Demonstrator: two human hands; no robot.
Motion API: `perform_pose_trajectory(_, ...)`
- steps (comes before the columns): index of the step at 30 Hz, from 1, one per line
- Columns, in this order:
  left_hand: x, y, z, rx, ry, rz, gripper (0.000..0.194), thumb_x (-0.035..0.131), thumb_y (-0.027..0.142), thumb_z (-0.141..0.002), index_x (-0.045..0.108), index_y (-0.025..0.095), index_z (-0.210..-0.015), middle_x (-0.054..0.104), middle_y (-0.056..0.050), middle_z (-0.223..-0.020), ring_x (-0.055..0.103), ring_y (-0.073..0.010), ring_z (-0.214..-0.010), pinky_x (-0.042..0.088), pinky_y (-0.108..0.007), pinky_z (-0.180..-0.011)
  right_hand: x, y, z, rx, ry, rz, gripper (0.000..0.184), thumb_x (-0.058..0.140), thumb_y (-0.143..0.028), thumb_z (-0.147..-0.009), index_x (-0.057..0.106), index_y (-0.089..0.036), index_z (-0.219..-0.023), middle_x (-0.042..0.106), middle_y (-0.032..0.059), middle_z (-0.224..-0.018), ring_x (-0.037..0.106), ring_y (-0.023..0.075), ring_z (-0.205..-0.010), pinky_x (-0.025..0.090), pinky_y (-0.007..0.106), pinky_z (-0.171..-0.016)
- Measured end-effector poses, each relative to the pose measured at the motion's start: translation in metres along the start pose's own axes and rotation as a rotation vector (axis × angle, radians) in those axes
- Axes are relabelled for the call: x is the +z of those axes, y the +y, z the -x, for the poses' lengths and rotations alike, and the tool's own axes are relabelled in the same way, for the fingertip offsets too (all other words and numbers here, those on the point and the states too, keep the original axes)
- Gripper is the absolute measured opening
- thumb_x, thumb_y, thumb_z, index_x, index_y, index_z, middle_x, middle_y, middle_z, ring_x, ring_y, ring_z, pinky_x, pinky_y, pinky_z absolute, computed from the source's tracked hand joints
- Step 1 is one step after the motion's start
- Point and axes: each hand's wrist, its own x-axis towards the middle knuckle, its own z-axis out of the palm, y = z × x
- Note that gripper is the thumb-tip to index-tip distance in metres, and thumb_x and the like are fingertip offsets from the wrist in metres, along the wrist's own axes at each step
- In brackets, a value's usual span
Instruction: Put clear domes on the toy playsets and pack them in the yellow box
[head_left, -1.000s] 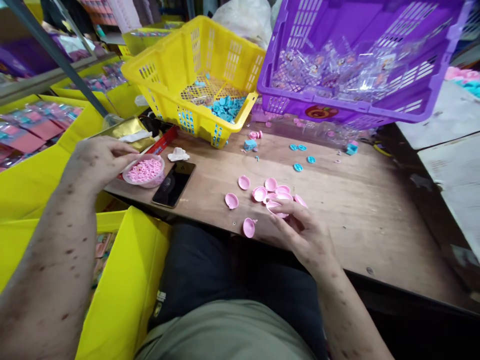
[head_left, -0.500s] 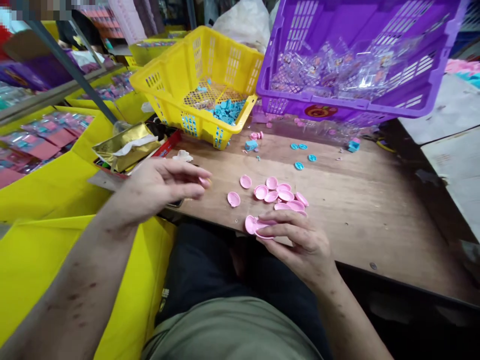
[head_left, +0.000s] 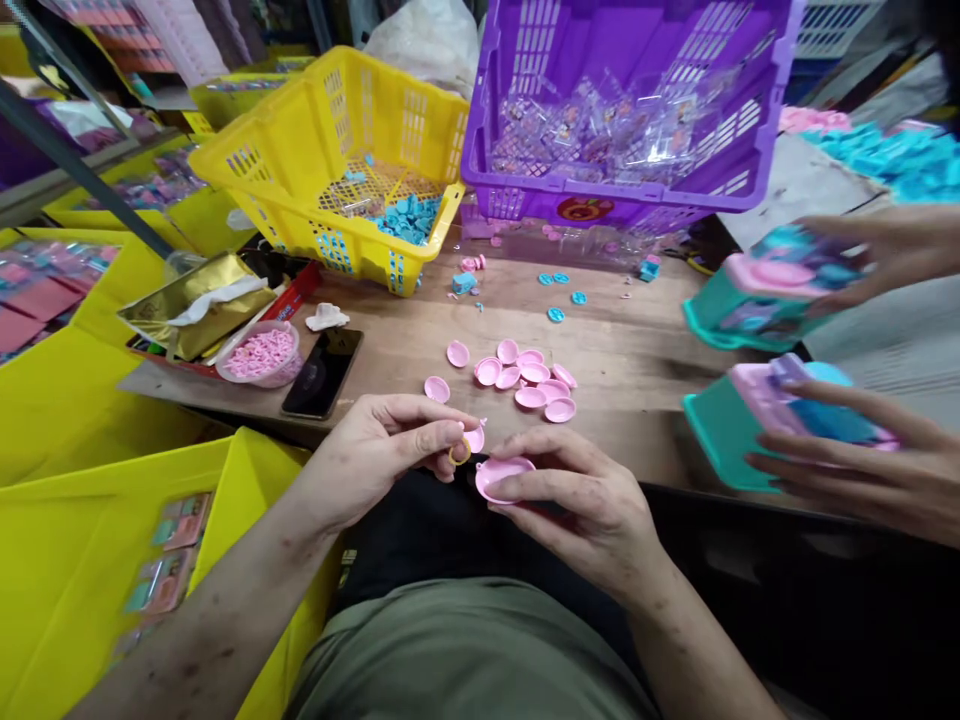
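My left hand is closed in a pinch, a small pink plastic shell piece at its fingertips. A yellow ring shows there too; whether it is held or worn I cannot tell. Just to the right, my right hand grips a larger oval pink shell piece with its hollow side up. The two pieces are close together; whether they touch is unclear. Beyond my hands, several loose pink shell pieces lie scattered on the wooden table.
Small blue wheels lie farther back. A yellow basket and a purple basket stand behind. At left are a phone and a tub of pink bits. Another person's hands hold teal-and-pink toys at right.
My left hand has moved right and down, next to my right hand. Another person's hands with two toys have come in at the right. The view has swung right.
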Motion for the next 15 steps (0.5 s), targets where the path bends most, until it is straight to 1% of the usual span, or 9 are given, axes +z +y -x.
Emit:
perform_pose_trajectory(2, 0.0, 0.0, 0.0, 0.021, -0.061, -0.114, 0.025, 0.098, 0.044, -0.089, 0.094, 0.022, -0.101, 0.081, -0.005, -0.078, 0.069, -0.0122, -0.068, 0.059, -0.022, -0.068, -0.002, -0.002, 0.003, 0.001, -0.001, 0.007, 0.018, 0.083, -0.014, -0.103, 0.083, -0.025, -0.117, 0.081, 0.0067, -0.12, 0.082, 0.0175, -0.107, 0.069, 0.026, -0.098)
perform_pose_trajectory(3, 0.0, 0.0, -0.001, 0.039, -0.092, -0.178, 0.021, 0.096, 0.041, -0.091, 0.094, 0.023, -0.101, 0.082, -0.006, -0.082, 0.071, -0.0131, -0.073, 0.06, -0.022, -0.072, -0.003, -0.003, 0.004, 0.003, 0.0, 0.004, 0.019, 0.082, -0.013, -0.104, 0.083, -0.026, -0.118, 0.082, 0.0065, -0.12, 0.082, 0.0178, -0.107, 0.07, 0.027, -0.098)
perform_pose_trajectory(6, -0.001, 0.002, -0.001, 0.112, -0.143, -0.335, 0.012, 0.092, 0.034, -0.093, 0.094, 0.025, -0.101, 0.087, -0.009, -0.105, 0.078, -0.0188, -0.101, 0.063, -0.024, -0.09, -0.007, -0.006, 0.009, 0.023, 0.021, 0.003, 0.022, 0.08, -0.011, -0.104, 0.081, -0.027, -0.12, 0.083, 0.0055, -0.116, 0.083, 0.0187, -0.106, 0.07, 0.029, -0.097)
perform_pose_trajectory(7, -0.002, 0.003, -0.001, 0.121, -0.14, -0.362, 0.012, 0.092, 0.032, -0.093, 0.094, 0.025, -0.102, 0.087, -0.009, -0.109, 0.079, -0.02, -0.106, 0.063, -0.025, -0.093, -0.008, -0.006, 0.011, 0.033, 0.035, 0.014, 0.023, 0.08, -0.011, -0.104, 0.081, -0.027, -0.12, 0.084, 0.0051, -0.115, 0.083, 0.0188, -0.105, 0.07, 0.029, -0.097)
perform_pose_trajectory(9, -0.004, 0.004, -0.002, 0.106, -0.111, -0.377, 0.013, 0.091, 0.032, -0.094, 0.093, 0.025, -0.105, 0.088, -0.008, -0.105, 0.081, -0.0198, -0.1, 0.064, -0.025, -0.091, -0.012, -0.008, 0.015, 0.057, 0.058, 0.04, 0.023, 0.081, -0.011, -0.103, 0.081, -0.027, -0.118, 0.084, 0.0045, -0.114, 0.083, 0.0183, -0.103, 0.07, 0.028, -0.095)
perform_pose_trajectory(12, -0.003, 0.003, -0.002, 0.079, -0.085, -0.358, 0.015, 0.09, 0.033, -0.095, 0.093, 0.023, -0.106, 0.087, -0.007, -0.09, 0.081, -0.0182, -0.085, 0.065, -0.025, -0.083, -0.017, -0.009, 0.02, 0.078, 0.074, 0.059, 0.022, 0.081, -0.01, -0.102, 0.081, -0.026, -0.116, 0.084, 0.0035, -0.112, 0.083, 0.0167, -0.101, 0.069, 0.025, -0.094)
perform_pose_trajectory(14, 0.0, 0.002, -0.002, 0.092, -0.089, -0.363, 0.017, 0.088, 0.036, -0.097, 0.092, 0.022, -0.108, 0.086, -0.007, -0.089, 0.081, -0.0186, -0.081, 0.066, -0.027, -0.081, -0.018, -0.009, 0.023, 0.089, 0.075, 0.063, 0.02, 0.081, -0.01, -0.102, 0.081, -0.026, -0.114, 0.084, 0.0031, -0.112, 0.083, 0.0162, -0.1, 0.068, 0.024, -0.093)
perform_pose_trajectory(15, 0.001, 0.002, -0.001, 0.112, -0.082, -0.39, 0.019, 0.087, 0.037, -0.098, 0.092, 0.023, -0.109, 0.087, -0.008, -0.092, 0.081, -0.0192, -0.083, 0.066, -0.028, -0.082, -0.019, -0.01, 0.024, 0.092, 0.072, 0.062, 0.02, 0.081, -0.01, -0.102, 0.081, -0.026, -0.114, 0.084, 0.003, -0.111, 0.083, 0.0164, -0.1, 0.068, 0.024, -0.093)
